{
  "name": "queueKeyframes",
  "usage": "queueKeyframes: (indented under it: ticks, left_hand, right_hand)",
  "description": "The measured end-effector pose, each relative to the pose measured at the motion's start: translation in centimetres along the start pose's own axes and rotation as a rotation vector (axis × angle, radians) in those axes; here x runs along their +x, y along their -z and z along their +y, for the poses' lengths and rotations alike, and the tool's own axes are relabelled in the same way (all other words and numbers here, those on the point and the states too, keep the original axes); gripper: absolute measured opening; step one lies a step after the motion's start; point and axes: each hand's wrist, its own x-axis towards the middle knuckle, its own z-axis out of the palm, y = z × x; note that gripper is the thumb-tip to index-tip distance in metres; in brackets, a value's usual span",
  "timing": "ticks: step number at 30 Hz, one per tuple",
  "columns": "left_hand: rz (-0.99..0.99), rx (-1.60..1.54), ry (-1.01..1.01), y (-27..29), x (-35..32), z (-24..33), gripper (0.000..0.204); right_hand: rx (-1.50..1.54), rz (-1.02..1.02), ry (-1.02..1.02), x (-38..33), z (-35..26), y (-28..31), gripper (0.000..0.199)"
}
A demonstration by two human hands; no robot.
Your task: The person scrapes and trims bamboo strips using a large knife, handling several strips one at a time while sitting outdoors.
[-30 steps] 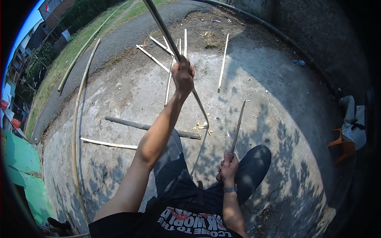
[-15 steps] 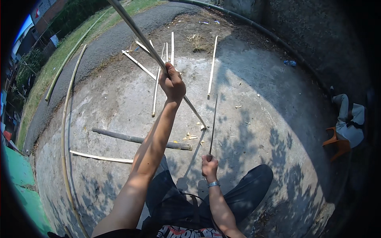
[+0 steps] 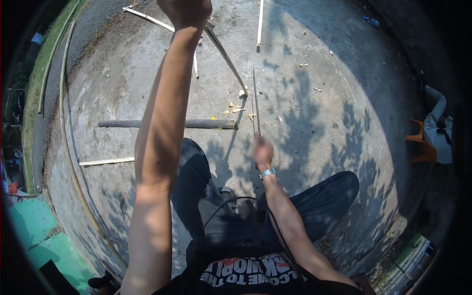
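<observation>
My left hand (image 3: 184,11) is raised at the upper edge of the view, closed around a bamboo pole (image 3: 225,55); its fingers are partly cut off. The pole slants down to the right, its lower end on the concrete beside pale chips. In my right hand (image 3: 263,149), closed round its handle, is a long thin blade like a machete (image 3: 256,101), seen nearly edge-on and pointing away from me. The blade is just right of the pole's lower end, apart from it. A dark bamboo length (image 3: 209,124) lies crosswise in front of my knees.
Pale split strips lie about, one (image 3: 259,24) ahead and one (image 3: 107,161) at left. Long bamboo poles (image 3: 63,105) run along the left side. At far right a person (image 3: 437,128) sits by an orange chair (image 3: 422,142). Green flooring (image 3: 34,219) shows at lower left.
The view has tipped down toward my lap. My left hand now appears higher, at the upper edge, still on the pole. The blade stays in my right hand, near the pole's foot.
</observation>
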Motion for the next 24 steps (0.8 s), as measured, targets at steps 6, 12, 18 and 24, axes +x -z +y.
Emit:
queueKeyframes:
  ticks: [6,12,18,24]
  left_hand:
    - [0.04,0.279,-0.056,1.6,-0.7,-0.5,0.052]
    - [0.322,0.728,-0.807,3.3,1.1,-2.2,0.038]
    - [-0.072,0.107,-0.2,0.7,-4.2,4.7,0.022]
    - [0.077,0.147,-0.362,-0.4,-3.3,0.5,0.045]
  right_hand:
    - [0.296,0.074,0.176,0.6,-3.1,2.3,0.061]
    - [0.416,-0.047,-0.098,-0.6,1.3,0.2,0.056]
    - [0.297,-0.06,-0.415,-1.7,1.2,0.7,0.064]
    - [0.148,0.015,-0.181,0.1,2.9,1.4,0.069]
